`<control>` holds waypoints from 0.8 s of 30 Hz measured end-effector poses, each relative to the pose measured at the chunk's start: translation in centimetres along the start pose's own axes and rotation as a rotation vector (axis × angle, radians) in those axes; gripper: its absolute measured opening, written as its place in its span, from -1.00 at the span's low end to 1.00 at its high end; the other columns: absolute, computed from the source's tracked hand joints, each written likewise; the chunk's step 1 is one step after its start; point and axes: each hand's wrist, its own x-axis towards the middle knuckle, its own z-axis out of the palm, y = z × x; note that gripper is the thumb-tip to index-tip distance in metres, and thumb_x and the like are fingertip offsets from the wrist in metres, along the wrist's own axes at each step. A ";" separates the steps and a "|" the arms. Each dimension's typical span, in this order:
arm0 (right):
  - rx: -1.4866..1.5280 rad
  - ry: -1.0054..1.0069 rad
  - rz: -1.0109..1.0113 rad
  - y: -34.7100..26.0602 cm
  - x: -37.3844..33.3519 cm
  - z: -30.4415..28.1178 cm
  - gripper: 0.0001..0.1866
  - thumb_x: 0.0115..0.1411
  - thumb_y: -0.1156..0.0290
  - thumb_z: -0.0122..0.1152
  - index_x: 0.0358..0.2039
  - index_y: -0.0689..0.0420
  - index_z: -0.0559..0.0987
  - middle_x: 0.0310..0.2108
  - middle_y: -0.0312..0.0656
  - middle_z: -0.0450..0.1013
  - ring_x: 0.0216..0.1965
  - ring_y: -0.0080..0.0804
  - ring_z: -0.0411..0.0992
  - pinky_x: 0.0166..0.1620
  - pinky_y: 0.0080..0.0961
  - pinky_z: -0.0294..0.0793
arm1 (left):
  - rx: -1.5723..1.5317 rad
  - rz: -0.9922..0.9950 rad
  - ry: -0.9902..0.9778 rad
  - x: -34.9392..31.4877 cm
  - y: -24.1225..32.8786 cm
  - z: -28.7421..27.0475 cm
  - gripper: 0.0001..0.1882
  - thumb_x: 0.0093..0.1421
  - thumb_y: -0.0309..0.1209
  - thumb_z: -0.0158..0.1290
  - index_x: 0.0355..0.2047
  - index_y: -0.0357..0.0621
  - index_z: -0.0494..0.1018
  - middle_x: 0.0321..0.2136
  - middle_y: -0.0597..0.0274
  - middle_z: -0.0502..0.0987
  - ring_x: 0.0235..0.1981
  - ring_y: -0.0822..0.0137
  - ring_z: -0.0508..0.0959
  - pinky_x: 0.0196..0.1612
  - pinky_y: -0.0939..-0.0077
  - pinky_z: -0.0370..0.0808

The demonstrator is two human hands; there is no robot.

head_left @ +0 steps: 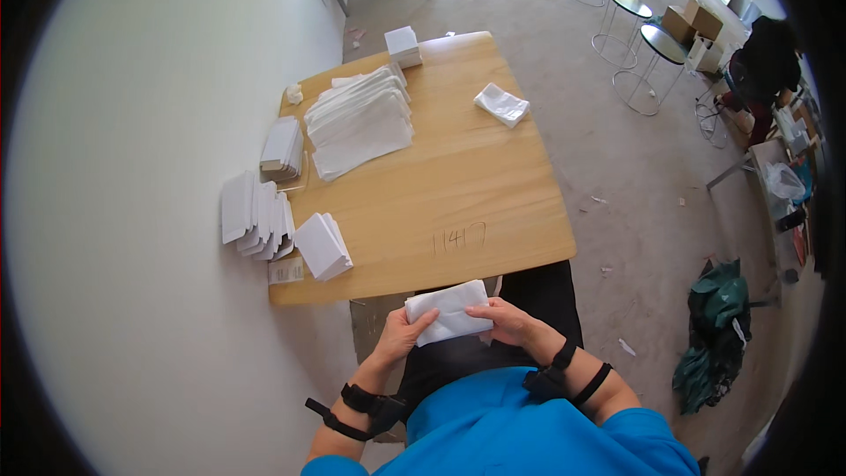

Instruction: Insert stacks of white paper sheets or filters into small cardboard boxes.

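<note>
Just past the table's near edge, above my lap, I hold a folded white sheet, soft-looking and roughly rectangular. I cannot make out whether it is cloth, paper or a thin bag. My left hand grips its left end, the thumb lying on top. At the right end my right hand pinches it the same way. On the wooden table, a spread stack of similar white sheets lies toward the far left. A folded, shiny white plastic bag rests near the right edge.
White flat cartons lean in a row along the left edge by the wall. More white cartons stand at the near left corner, others at the far end. Right of the table are stools, a dark green bag and a person.
</note>
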 end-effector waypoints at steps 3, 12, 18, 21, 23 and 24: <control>0.010 0.068 0.064 -0.4 0.2 0.4 -0.64 0.29 0.32 0.26 0.03 0.23 0.55 -0.04 -0.22 0.54 -0.02 -0.37 0.50 0.06 -0.36 0.47 | 0.054 0.000 -0.004 0.0 -0.6 -0.2 -0.65 0.28 -0.29 0.20 -0.03 -0.29 0.55 -0.20 0.28 0.62 -0.23 0.49 0.57 -0.16 0.57 0.52; -0.046 -0.007 0.052 1.4 1.1 -1.8 -0.63 0.30 0.32 0.26 0.06 0.19 0.53 -0.03 -0.22 0.53 -0.04 -0.43 0.51 0.07 -0.39 0.50 | 0.004 -0.085 -0.032 -0.9 -0.3 -0.3 -0.60 0.27 -0.22 0.21 -0.03 -0.29 0.54 -0.21 0.27 0.61 -0.24 0.49 0.56 -0.18 0.58 0.52; -0.076 0.039 0.097 3.0 1.4 -2.2 -0.66 0.33 0.34 0.22 0.06 0.21 0.53 -0.05 -0.25 0.54 -0.07 -0.49 0.51 0.06 -0.41 0.52 | -0.089 -0.122 -0.037 -1.2 -1.1 -0.9 -0.60 0.26 -0.19 0.21 -0.04 -0.24 0.52 -0.24 0.30 0.60 -0.26 0.53 0.55 -0.24 0.63 0.50; -0.011 0.046 0.069 3.3 1.0 -2.5 -0.66 0.35 0.36 0.19 0.08 0.20 0.51 -0.04 -0.25 0.53 -0.06 -0.48 0.51 0.06 -0.41 0.52 | -0.025 -0.096 -0.079 -2.4 0.1 -1.1 -0.59 0.25 -0.20 0.23 -0.01 -0.18 0.51 -0.29 0.32 0.60 -0.31 0.56 0.53 -0.29 0.68 0.46; 0.045 0.090 0.033 3.2 0.5 -2.4 -0.65 0.34 0.35 0.20 0.09 0.18 0.50 -0.01 -0.24 0.51 -0.01 -0.44 0.49 0.11 -0.35 0.50 | 0.079 -0.050 -0.079 -3.0 0.5 -0.8 -0.60 0.24 -0.21 0.23 -0.02 -0.21 0.52 -0.32 0.35 0.59 -0.36 0.53 0.52 -0.30 0.62 0.47; 0.033 0.084 0.049 3.2 0.2 -2.2 -0.65 0.34 0.35 0.20 0.09 0.18 0.50 -0.01 -0.24 0.51 -0.01 -0.44 0.49 0.11 -0.35 0.50 | 0.121 0.065 -0.029 -3.3 0.7 -0.2 -0.61 0.26 -0.24 0.20 -0.03 -0.27 0.51 -0.37 0.29 0.59 -0.38 0.49 0.51 -0.31 0.54 0.49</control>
